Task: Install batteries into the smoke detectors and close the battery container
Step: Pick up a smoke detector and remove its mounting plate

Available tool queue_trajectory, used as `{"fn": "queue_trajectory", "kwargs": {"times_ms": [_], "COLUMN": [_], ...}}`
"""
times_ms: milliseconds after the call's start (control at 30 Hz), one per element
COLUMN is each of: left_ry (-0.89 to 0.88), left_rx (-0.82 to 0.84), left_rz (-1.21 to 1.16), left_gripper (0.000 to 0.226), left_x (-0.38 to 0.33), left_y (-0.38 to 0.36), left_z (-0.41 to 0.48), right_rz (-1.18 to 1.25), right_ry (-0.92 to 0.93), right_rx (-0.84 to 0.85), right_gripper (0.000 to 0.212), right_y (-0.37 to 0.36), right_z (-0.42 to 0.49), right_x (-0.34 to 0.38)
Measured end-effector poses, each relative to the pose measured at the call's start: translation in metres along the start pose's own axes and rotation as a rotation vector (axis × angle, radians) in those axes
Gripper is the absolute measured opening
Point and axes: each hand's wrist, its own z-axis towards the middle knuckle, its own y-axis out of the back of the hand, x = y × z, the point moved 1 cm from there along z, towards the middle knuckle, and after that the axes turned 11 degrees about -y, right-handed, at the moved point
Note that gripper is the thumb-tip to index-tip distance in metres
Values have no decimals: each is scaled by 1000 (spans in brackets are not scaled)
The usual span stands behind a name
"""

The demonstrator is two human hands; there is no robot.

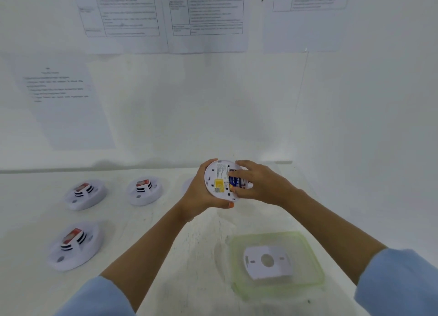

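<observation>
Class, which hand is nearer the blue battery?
Right. The right hand pinches the blue battery; the left hand grips the smoke detector by its rim, left of the battery.

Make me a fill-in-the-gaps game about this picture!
The left hand holds a round, ___ smoke detector.
The right hand presses a ___ battery into it.
A white plate lies in the ___ tray.
Missing words: white, blue, green.
</observation>
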Motion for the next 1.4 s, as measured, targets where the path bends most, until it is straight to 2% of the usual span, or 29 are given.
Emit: {"fn": "queue_trajectory", "kwargs": {"times_ms": [167,433,467,533,633,733,800,900,1000,1067,1400], "left_ry": [7,22,23,21,19,19,17,3,-23,-30,-60], "left_rx": [-26,-57,-54,-45,-46,-65,-71,-65,-61,-60,-37], "left_rz": [4,54,46,28,17,40,67,89,90,93,103], "left_gripper": [90,97,97,96,96,97,97,96,96,96,91], "left_x": [7,14,14,15,16,18,19,19,16,16,14], "left_y": [1,5,4,2,1,3,5,8,11,12,9], "left_z": [9,15,15,16,17,17,16,16,17,18,17], "right_rz": [-96,-408,-440,-523,-512,-451,-398,-52,38,100,307], "right_ry": [80,376,436,547,568,636,589,265,89,57,-50], "right_rx": [-63,-206,-250,-271,-255,-382,-362,-200,-56,-30,4], "right_gripper": [48,52,47,13,43,44,22,45,63,66,51], "right_y": [-4,-15,-15,-12,-10,-14,-15,-10,-9,-6,-1], "right_z": [9,20,21,19,19,24,26,23,25,27,34], "right_x": [-10,-19,-21,-20,-21,-26,-27,-23,-23,-19,-9]}}
